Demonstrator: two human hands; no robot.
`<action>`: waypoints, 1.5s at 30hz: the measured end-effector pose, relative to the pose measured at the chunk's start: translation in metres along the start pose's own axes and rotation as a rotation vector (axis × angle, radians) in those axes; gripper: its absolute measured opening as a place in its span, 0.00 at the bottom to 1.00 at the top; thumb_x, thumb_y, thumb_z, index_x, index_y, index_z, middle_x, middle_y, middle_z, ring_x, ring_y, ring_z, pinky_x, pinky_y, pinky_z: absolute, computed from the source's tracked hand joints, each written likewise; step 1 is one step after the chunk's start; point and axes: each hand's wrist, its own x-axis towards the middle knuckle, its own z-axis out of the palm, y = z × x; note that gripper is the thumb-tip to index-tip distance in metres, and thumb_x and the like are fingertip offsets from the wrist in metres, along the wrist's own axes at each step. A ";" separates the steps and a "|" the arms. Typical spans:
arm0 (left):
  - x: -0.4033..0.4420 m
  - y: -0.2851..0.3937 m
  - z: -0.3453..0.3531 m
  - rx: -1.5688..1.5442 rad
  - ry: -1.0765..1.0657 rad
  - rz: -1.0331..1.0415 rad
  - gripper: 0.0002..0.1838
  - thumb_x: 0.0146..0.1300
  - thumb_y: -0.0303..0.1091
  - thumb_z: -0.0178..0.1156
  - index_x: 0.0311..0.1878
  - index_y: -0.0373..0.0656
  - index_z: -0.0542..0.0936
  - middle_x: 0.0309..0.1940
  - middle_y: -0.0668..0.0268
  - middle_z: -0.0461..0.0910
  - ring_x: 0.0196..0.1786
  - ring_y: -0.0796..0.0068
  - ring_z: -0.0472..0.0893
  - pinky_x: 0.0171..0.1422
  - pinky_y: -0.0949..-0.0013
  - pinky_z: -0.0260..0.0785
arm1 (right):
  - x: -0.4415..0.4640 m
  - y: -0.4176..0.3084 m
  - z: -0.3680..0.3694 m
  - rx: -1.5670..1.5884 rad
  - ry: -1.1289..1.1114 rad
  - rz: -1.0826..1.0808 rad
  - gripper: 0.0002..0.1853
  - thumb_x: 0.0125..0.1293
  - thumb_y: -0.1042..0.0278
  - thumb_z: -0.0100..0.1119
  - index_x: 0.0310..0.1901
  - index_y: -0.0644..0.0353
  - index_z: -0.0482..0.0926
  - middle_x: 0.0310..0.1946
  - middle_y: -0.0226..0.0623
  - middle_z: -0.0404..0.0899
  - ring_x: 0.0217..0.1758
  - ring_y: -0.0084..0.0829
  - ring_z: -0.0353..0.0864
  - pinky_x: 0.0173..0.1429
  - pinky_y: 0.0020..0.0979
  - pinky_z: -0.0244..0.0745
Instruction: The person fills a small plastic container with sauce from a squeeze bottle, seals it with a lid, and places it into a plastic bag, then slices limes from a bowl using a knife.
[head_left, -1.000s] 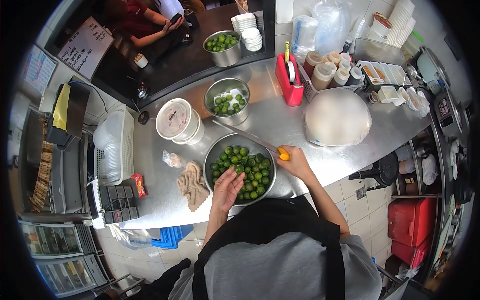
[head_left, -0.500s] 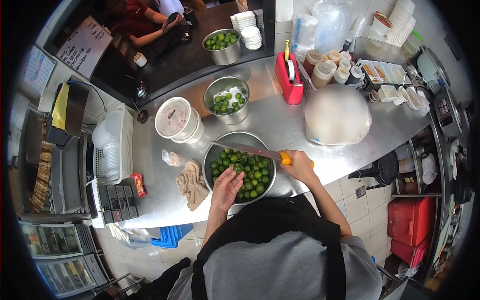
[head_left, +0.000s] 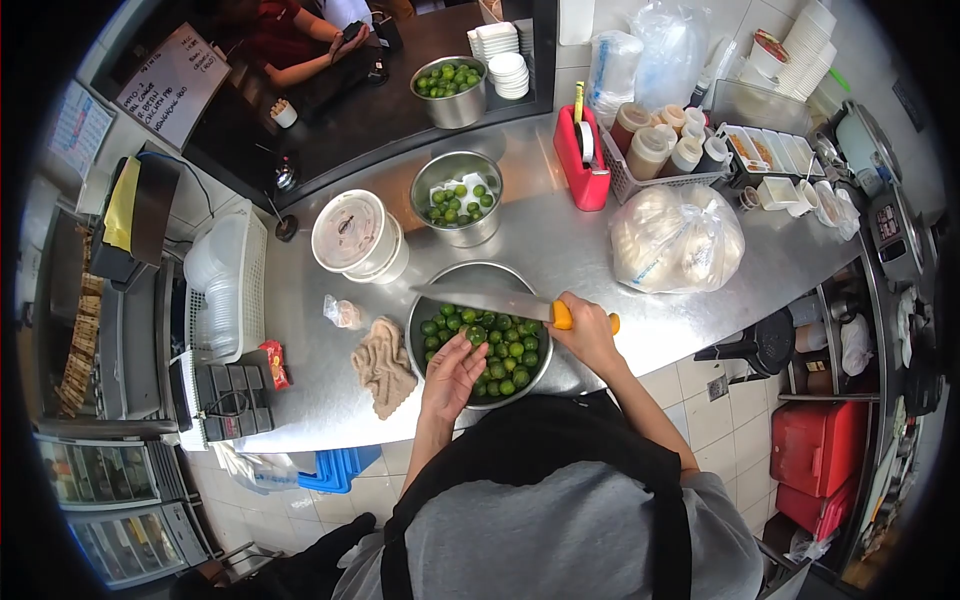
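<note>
My right hand is wrapped around the yellow handle of a knife, whose blade points left over a steel bowl. Many small green limes fill this bowl. Above its left side, my left hand pinches one lime at the fingertips, just below the blade. The blade and that lime look apart, though the gap is hard to judge. Behind stands a second steel bowl with limes and white paper inside.
A lidded white tub, a brown cloth and a small plastic bag sit left. A knotted bag, red tape dispenser and sauce bottles stand right. Another lime bowl is on the ledge, near a person's arm.
My right hand and the knife have shifted slightly left, and the blade lies a little flatter. My left hand stays nearly in place with the lime.
</note>
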 end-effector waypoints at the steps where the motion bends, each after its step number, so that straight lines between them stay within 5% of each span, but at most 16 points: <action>1: 0.000 0.001 0.001 -0.003 0.002 -0.001 0.12 0.62 0.24 0.56 0.49 0.39 0.75 0.39 0.65 0.80 0.46 0.66 0.81 0.44 0.71 0.78 | -0.001 -0.001 -0.001 -0.027 -0.008 -0.019 0.17 0.44 0.69 0.69 0.35 0.63 0.73 0.28 0.49 0.78 0.32 0.51 0.78 0.36 0.43 0.72; 26: -0.001 0.002 0.003 -0.008 0.001 0.005 0.15 0.61 0.23 0.56 0.53 0.37 0.73 0.42 0.65 0.79 0.48 0.65 0.81 0.46 0.72 0.78 | 0.001 -0.005 -0.014 0.220 -0.176 0.089 0.13 0.52 0.63 0.63 0.30 0.66 0.76 0.21 0.50 0.74 0.26 0.49 0.76 0.32 0.39 0.68; 45: -0.002 0.002 0.007 0.007 -0.008 0.002 0.17 0.62 0.24 0.56 0.55 0.35 0.72 0.41 0.64 0.79 0.49 0.64 0.80 0.47 0.72 0.78 | -0.009 0.001 -0.025 0.020 -0.147 -0.001 0.12 0.45 0.70 0.61 0.33 0.63 0.77 0.28 0.49 0.79 0.32 0.50 0.78 0.38 0.41 0.73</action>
